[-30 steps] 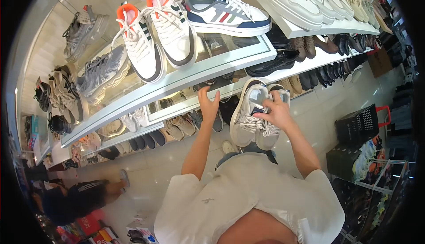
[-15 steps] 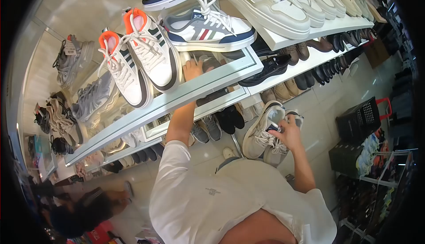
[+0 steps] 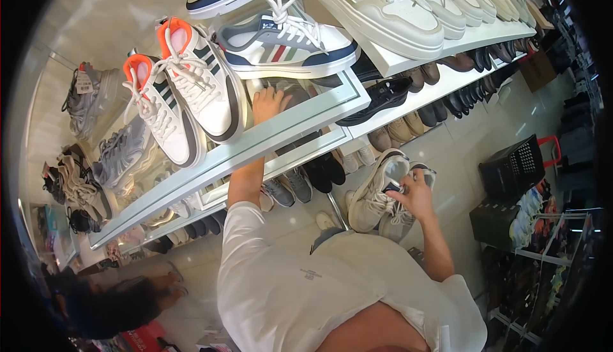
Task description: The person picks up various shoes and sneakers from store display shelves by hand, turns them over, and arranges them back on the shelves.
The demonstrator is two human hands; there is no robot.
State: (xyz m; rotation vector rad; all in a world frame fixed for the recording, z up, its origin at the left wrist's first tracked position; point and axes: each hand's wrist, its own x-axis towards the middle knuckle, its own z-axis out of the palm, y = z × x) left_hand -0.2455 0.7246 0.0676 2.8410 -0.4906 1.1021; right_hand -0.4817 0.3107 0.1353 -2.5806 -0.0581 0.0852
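Reaching beneath the framed glass shelf (image 3: pixel 300 117), my left hand (image 3: pixel 269 102) shows through the glass, its fingers stretched out and apart. Its wrist is hidden by the shelf's front edge. A dark shape lies beside the fingertips; I cannot make out what it is. My right hand (image 3: pixel 414 194) is closed on a pair of beige sneakers (image 3: pixel 373 200) at their collars and tongues, holding them side by side over the floor. Above my left hand, a white sneaker with navy and red trim (image 3: pixel 290 49) and a pair of white sneakers with orange linings (image 3: pixel 201 90) stand on the glass.
Cream sneakers (image 3: pixel 396 23) line the upper right shelf, with dark shoes (image 3: pixel 386 97) on the one below. A black basket with a red handle (image 3: pixel 511 167) stands at right near a rack (image 3: pixel 543 259). Another person (image 3: pixel 115 304) is at lower left.
The view has shifted slightly, so the shelves and shoes appear a little further left. My left hand stays under the glass, and my right hand keeps its hold on the sneakers.
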